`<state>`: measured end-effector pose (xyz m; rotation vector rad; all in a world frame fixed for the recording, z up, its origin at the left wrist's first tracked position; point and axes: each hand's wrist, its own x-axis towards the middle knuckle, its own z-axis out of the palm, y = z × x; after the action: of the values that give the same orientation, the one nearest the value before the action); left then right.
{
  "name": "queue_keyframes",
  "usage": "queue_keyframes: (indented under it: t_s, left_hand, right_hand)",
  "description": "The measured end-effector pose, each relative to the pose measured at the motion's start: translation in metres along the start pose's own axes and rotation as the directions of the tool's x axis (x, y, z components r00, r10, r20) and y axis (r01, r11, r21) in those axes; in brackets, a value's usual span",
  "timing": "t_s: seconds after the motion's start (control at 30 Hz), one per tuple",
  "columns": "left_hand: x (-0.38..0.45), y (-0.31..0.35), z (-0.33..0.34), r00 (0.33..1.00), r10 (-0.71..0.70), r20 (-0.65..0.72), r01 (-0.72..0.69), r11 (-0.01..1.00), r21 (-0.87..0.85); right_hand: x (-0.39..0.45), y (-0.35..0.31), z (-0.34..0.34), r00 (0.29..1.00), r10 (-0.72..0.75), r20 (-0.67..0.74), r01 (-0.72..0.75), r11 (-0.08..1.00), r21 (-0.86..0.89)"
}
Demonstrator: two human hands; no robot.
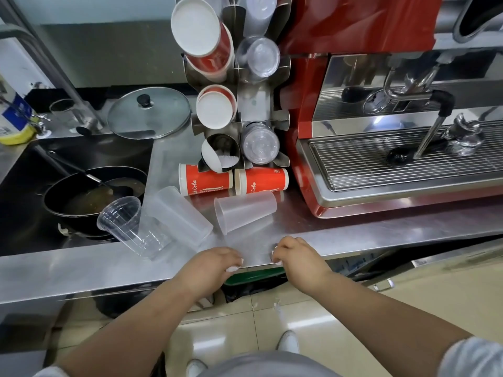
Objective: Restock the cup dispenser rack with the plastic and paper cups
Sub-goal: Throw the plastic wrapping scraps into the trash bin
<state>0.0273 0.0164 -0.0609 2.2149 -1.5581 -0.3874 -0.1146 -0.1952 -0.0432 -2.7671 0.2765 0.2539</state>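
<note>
A steel cup dispenser rack [254,103] stands at the back of the steel counter [353,231]. Its slots hold red paper cups [202,32] [216,108] and clear plastic cups [261,57] [260,145]. Lying on the counter are two red paper cups [204,183] [262,180], two frosted plastic cups [245,212] [178,213] and a clear ribbed cup [130,227]. My left hand [215,263] and my right hand [295,255] rest at the counter's front edge, fingers curled under, apart from every cup. Nothing shows in either hand.
A red espresso machine [394,137] with a drip grate fills the right side. Left of the cups a sink [32,219] holds a black pan [92,194]. A glass lid [148,112] lies behind the sink. A green-rimmed bin [253,276] sits below the counter.
</note>
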Motion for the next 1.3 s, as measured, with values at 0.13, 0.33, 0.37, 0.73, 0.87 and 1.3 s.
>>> queue_keyframes:
  t_s: [0.13,0.33,0.37,0.73,0.87,1.3]
  left_hand:
    - [-0.001,-0.002,-0.006,0.998,-0.047,0.047,0.048,0.998,-0.027]
    - [-0.001,0.0,-0.022,0.975,-0.074,0.209,0.067,0.997,0.041]
    - [-0.002,0.0,-0.024,0.971,-0.08,0.225,0.07,0.996,0.055]
    - [-0.04,-0.007,-0.053,0.941,-0.217,0.259,0.185,0.972,0.142]
    - [-0.073,-0.016,-0.068,0.929,-0.315,0.193,0.307,0.949,0.07]
    - [-0.236,-0.039,-0.08,0.727,-0.678,0.108,0.679,0.733,0.035]
  right_hand:
    - [0.009,-0.005,-0.014,0.991,-0.031,0.13,0.039,0.998,-0.055]
    - [0.023,-0.013,-0.031,0.945,-0.052,0.324,0.083,0.993,-0.082]
    - [0.025,-0.015,-0.034,0.935,-0.065,0.349,0.098,0.992,-0.08]
    - [0.058,-0.064,-0.049,0.843,-0.111,0.526,0.217,0.965,-0.144]
    - [0.071,-0.104,-0.047,0.804,-0.177,0.567,0.324,0.931,-0.17]
    - [0.092,-0.249,-0.003,0.597,-0.426,0.68,0.664,0.738,-0.12]
